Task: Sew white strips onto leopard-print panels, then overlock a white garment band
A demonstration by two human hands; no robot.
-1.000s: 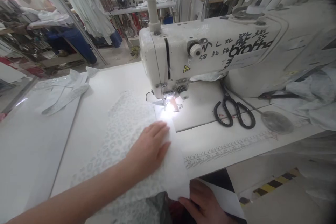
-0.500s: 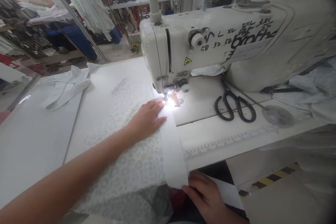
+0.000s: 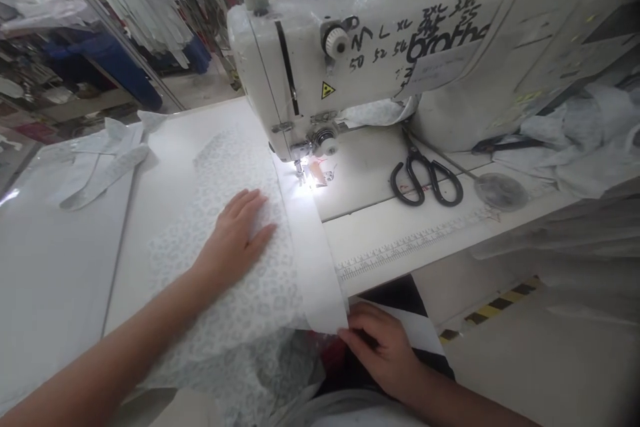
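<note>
Under the lit needle of the sewing machine (image 3: pixel 300 67) lies a pale leopard-print fabric piece (image 3: pixel 265 280), with a plain white strip (image 3: pixel 317 267) along its right edge. My left hand (image 3: pixel 235 230) rests flat on the print, left of the presser foot (image 3: pixel 300 177), fingers stretched out and holding nothing. At the table's front edge my right hand (image 3: pixel 377 347) pinches the lower right corner of the white strip between thumb and fingers. Below the edge, the fabric's lower part hangs in folds toward my lap.
Black-handled scissors (image 3: pixel 425 180) lie right of the needle, beside a round translucent disc (image 3: pixel 500 191) on a rod. A printed ruler scale (image 3: pixel 400 250) runs along the front edge. Fabric scraps (image 3: pixel 107 170) lie at left, and crumpled fabric (image 3: pixel 575 133) sits at right.
My left hand has moved left, away from the presser foot and the white strip, onto the printed fabric. My right hand keeps its pinch on the strip's corner. The view has shifted slightly.
</note>
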